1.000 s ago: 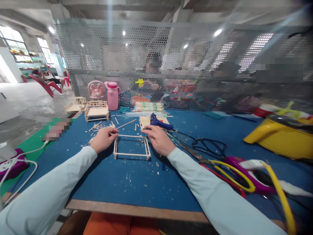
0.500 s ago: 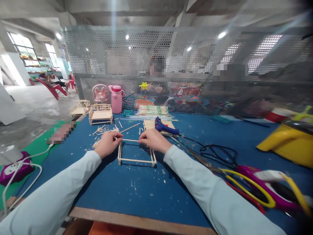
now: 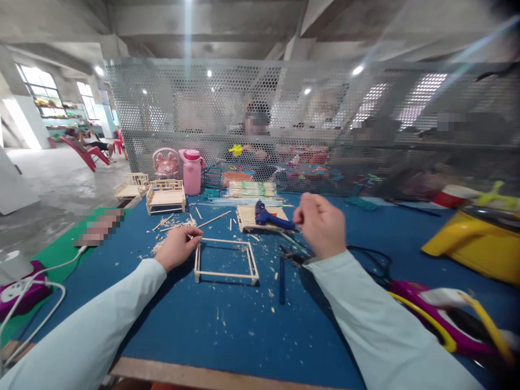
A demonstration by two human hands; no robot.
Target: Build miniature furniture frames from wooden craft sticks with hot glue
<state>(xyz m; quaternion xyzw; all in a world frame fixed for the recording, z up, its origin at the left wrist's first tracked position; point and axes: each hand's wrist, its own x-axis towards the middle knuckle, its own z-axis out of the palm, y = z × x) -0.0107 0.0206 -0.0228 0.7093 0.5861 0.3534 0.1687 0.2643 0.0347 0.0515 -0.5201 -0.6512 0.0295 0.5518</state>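
A small rectangular frame of thin wooden sticks (image 3: 226, 275) with short corner posts stands on the blue tabletop. At its far left corner, the thumb and fingers of my left hand (image 3: 179, 249) pinch the frame. My right hand (image 3: 323, 226) is raised to the right of the frame with curled fingers. Its fingertips are beside the handle end of a blue glue gun (image 3: 268, 216); whether they touch it or hold anything is hidden. The glue gun lies across a flat wooden stick piece (image 3: 245, 218).
Loose sticks (image 3: 215, 218) and shavings lie behind my left hand. Farther back are a finished-looking miniature wooden bed (image 3: 166, 196), a pink thermos (image 3: 192, 173) and bundled sticks (image 3: 252, 189). Pliers (image 3: 282, 279), black cable (image 3: 371, 260) and a yellow container (image 3: 475, 238) occupy the right.
My right hand has let go of the frame's far stick and moved right and up to beside the glue gun. My left hand stays at the frame's far left corner.
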